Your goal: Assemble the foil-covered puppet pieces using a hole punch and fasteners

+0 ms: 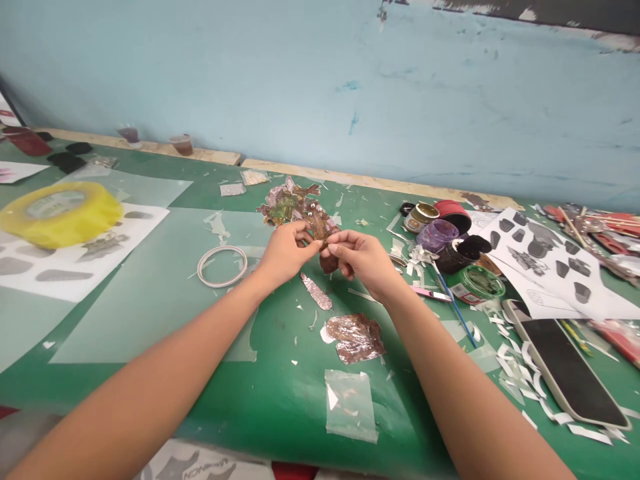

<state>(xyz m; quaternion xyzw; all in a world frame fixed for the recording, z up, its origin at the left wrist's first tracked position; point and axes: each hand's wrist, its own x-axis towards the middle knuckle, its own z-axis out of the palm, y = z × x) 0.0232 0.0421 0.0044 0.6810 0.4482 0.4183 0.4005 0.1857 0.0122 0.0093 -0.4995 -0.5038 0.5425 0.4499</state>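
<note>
Above the green table, my left hand (pixel 286 257) pinches the near edge of a brown patterned cut-out (pixel 316 227) between thumb and fingers. My right hand (pixel 364 261) closes on the same edge, its fingertips almost meeting the left ones. The cut-out overlaps a larger multicoloured figure (pixel 286 201) with jagged edges and small shiny beads; I cannot tell whether they are joined. Part of the brown piece hangs below my fingers. Nearer to me lie a narrow pinkish-brown strip (pixel 316 291), a glossy brown piece (pixel 355 337) and a square of clear film (pixel 351 405).
A roll of clear tape (pixel 223 267) and a big yellow tape roll (pixel 95 207) lie left. Open paint jars (pixel 437 233), a blue brush (pixel 457 307), white paper scraps, printed sheets (pixel 555 260) and a phone (pixel 575 373) crowd the right. Behind is a blue wall (pixel 280 80).
</note>
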